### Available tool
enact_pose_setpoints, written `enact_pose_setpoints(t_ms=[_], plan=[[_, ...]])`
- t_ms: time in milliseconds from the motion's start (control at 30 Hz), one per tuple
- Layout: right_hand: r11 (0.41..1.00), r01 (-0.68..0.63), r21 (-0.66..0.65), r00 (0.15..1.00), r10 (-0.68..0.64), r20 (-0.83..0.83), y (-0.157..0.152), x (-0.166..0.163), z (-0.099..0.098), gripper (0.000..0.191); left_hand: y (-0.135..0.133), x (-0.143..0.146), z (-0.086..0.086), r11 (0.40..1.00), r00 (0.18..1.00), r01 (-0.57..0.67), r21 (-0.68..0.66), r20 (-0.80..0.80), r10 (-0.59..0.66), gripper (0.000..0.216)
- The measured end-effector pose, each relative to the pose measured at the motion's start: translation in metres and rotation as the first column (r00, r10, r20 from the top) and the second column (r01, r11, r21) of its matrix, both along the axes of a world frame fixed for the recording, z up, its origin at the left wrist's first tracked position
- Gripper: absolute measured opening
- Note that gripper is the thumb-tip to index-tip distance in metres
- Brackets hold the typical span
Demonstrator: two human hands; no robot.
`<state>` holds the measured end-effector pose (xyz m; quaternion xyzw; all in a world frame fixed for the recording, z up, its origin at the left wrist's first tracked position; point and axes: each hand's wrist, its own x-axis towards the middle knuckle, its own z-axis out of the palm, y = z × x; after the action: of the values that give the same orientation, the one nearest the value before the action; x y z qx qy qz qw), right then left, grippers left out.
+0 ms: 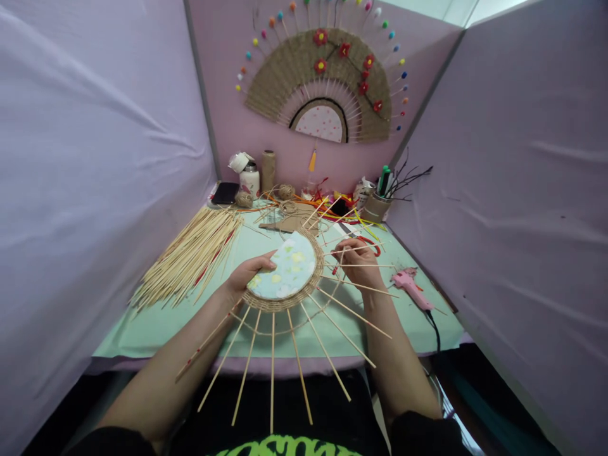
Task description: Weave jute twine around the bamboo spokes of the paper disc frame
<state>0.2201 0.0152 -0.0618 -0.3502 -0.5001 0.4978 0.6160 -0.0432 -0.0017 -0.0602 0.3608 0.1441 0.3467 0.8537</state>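
A half-round fan piece [286,271] with a pale floral centre and a woven twine rim lies over the table's near edge. Thin wooden sticks [272,370] radiate from it toward me. My left hand [247,273] grips its left edge, thumb on the floral face. At the fan's right side, my right hand [357,261] is closed in a pinch among the sticks; it seems to hold a thin twine strand, though that is too fine to be sure.
A big bundle of loose sticks [190,256] lies at the left. A pink glue gun [411,287] rests at the right. Twine balls, a bottle, a spool, a cup of pens [377,202] and coloured strips crowd the back. A finished fan [325,82] hangs on the wall.
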Motion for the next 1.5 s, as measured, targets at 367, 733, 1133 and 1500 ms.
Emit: enact_pose_setpoints(t_ms=[367, 733, 1133, 1500], plan=[[0.999, 0.007, -0.050, 1.000, -0.006, 0.016, -0.003, -0.008, -0.004, 0.029, 0.001, 0.001, -0.003, 1.000, 0.999, 0.006, -0.016, -0.044, -0.007, 0.074], [0.992, -0.043, -0.117, 0.997, 0.051, 0.066, -0.004, -0.006, -0.006, 0.027, 0.000, 0.000, -0.001, 1.000, 0.999, -0.018, -0.011, -0.044, 0.017, 0.075], [0.990, -0.017, -0.138, 0.995, 0.031, 0.098, -0.005, -0.006, -0.008, 0.031, 0.001, 0.000, 0.001, 1.000, 0.999, -0.011, 0.002, -0.037, 0.011, 0.073], [0.562, 0.580, 0.590, 0.536, -0.808, 0.242, -0.007, 0.001, -0.013, 0.020, 0.012, -0.001, -0.006, 0.987, 0.989, -0.141, -0.074, -0.048, 0.137, 0.069]])
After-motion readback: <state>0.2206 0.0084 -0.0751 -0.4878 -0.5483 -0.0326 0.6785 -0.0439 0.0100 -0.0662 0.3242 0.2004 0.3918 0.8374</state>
